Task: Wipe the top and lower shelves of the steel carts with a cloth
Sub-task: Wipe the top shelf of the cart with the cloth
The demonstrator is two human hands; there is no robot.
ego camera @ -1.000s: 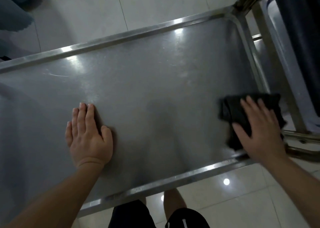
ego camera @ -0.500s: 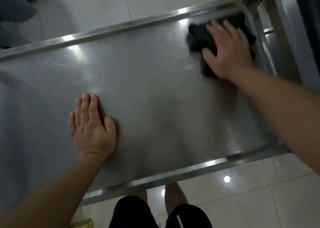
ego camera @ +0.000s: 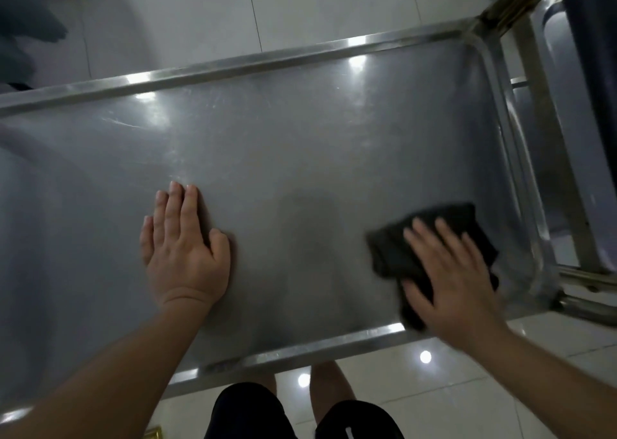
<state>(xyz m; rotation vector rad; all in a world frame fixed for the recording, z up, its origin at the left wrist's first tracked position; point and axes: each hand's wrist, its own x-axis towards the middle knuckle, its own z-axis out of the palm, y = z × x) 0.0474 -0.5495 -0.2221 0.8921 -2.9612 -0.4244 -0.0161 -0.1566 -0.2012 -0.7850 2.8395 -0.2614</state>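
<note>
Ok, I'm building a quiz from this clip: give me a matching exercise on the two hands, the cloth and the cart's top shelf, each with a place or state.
Column 1:
1. left hand
2. right hand
3. cloth
4. top shelf

Column 2:
A. black, bunched near the right end
B. bare steel with glare spots
C. flat on bare steel
D. pressing on the cloth

Pairs: 1-C, 2-D, 3-A, 4-B

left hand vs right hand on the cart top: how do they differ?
The left hand lies bare on the steel shelf; the right hand presses a dark cloth. The left is mid-shelf and sharp; the right is near the right-hand rim and motion-blurred. Both are palm-down with straight fingers.
</note>
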